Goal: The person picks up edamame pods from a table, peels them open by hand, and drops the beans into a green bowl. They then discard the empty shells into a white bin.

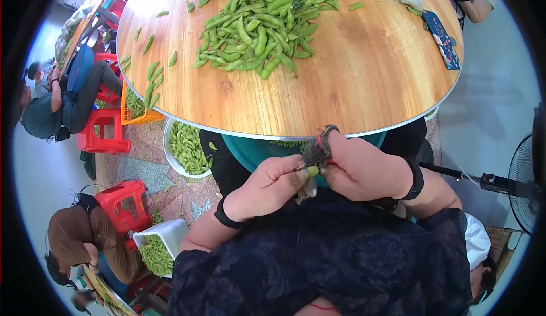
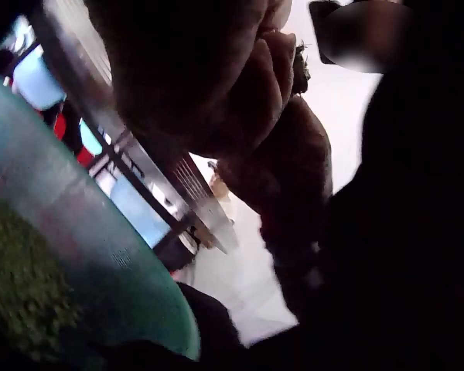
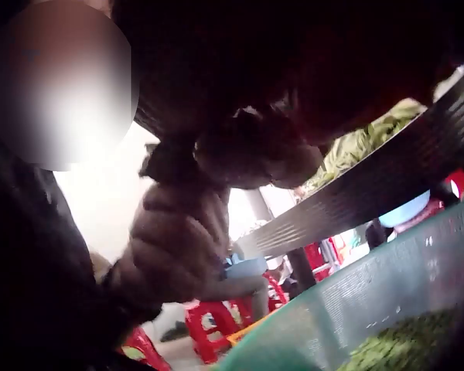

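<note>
Both hands meet just off the near edge of the round wooden table, over a green basin (image 1: 247,152). The left hand (image 1: 267,188) pinches a green pod (image 1: 312,170) between thumb and finger in the head view. Close against it, the right hand (image 1: 367,168) has its fingers curled round a dark, dirty cloth-like piece (image 1: 316,150) with a red band. In the left wrist view the left hand (image 2: 193,77) is dark, above the basin (image 2: 116,255). The right wrist view shows the right hand (image 3: 255,147) in shadow, its fingertips near the other hand.
A heap of green pods (image 1: 264,29) lies on the table (image 1: 375,77), with loose pods to its left. A patterned card (image 1: 441,40) is at the right edge. Left stand a bowl of pods (image 1: 187,150), an orange basket (image 1: 142,118) and red stools (image 1: 103,131); a fan (image 1: 522,171) is right.
</note>
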`<state>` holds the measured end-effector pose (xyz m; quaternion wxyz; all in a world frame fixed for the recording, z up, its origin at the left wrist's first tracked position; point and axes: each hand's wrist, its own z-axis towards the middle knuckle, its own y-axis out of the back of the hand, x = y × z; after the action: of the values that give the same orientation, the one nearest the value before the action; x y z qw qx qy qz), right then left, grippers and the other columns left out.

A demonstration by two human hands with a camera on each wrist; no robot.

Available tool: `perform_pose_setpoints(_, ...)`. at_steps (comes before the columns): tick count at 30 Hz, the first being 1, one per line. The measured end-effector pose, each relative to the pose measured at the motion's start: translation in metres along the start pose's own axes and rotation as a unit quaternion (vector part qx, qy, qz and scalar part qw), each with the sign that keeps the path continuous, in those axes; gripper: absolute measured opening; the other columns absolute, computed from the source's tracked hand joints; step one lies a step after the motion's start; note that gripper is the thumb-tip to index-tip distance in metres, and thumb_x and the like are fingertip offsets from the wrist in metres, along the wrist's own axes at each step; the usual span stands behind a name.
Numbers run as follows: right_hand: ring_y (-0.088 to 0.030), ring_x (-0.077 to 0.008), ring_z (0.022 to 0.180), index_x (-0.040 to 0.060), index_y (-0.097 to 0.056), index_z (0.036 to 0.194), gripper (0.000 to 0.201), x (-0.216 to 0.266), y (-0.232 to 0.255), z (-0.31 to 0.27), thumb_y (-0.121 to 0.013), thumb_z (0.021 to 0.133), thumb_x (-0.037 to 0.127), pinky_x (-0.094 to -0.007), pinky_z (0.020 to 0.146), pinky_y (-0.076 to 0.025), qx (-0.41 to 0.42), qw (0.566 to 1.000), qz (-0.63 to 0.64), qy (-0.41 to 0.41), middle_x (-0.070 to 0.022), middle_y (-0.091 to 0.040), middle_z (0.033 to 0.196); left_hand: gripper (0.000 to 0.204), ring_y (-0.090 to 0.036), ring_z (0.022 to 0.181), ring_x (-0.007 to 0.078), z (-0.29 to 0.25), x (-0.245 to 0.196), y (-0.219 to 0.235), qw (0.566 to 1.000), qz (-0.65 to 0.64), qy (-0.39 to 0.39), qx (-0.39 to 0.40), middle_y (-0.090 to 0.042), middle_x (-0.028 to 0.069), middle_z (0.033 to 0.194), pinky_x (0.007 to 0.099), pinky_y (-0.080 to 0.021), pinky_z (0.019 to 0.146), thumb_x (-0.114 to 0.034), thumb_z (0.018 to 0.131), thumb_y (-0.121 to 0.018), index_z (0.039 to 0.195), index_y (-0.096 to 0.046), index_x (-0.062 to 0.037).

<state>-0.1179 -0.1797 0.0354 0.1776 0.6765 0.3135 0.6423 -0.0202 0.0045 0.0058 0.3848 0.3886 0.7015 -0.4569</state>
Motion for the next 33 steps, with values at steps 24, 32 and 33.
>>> perform_pose_setpoints(24, -0.057, -0.0413, 0.063, -0.0009, -0.038, 0.087, 0.019, -0.009, -0.016, 0.006, -0.055, 0.080, 0.004, -0.0440, 0.053, -0.044, -0.087, 0.993, 0.070, 0.031, -0.0197, -0.051, 0.064, 0.004, -0.051, 0.057, 0.0216, 0.007, 0.017, 0.017, 0.857, 0.392, -0.297, -0.152, -0.052, 0.0076, 0.068, 0.0337, -0.041, 0.052, -0.001, 0.082, -0.055, 0.086, -0.057, -0.0022)
perform_pose_setpoints(32, -0.055, -0.0410, 0.064, 0.0011, -0.040, 0.086, 0.016, 0.002, -0.001, 0.008, -0.054, 0.080, 0.006, -0.0411, 0.054, -0.043, 0.031, 0.946, 0.318, -0.056, -0.0196, -0.052, 0.068, 0.004, -0.049, 0.058, 0.0168, 0.004, 0.009, 0.009, 0.995, 0.007, -0.008, -0.097, -0.051, 0.0073, 0.068, 0.0301, -0.040, 0.053, -0.004, 0.085, -0.053, 0.085, -0.057, -0.0023)
perform_pose_setpoints(33, -0.055, -0.0410, 0.064, 0.0011, -0.040, 0.086, 0.016, 0.001, -0.004, 0.008, -0.054, 0.080, 0.006, -0.0411, 0.054, -0.043, 0.031, 0.946, 0.319, -0.056, -0.0196, -0.052, 0.068, 0.010, -0.051, 0.063, 0.0139, 0.005, 0.013, 0.011, 0.995, -0.075, 0.019, -0.065, -0.053, 0.0032, 0.073, 0.0284, -0.042, 0.057, -0.005, 0.087, -0.048, 0.090, -0.057, -0.0007)
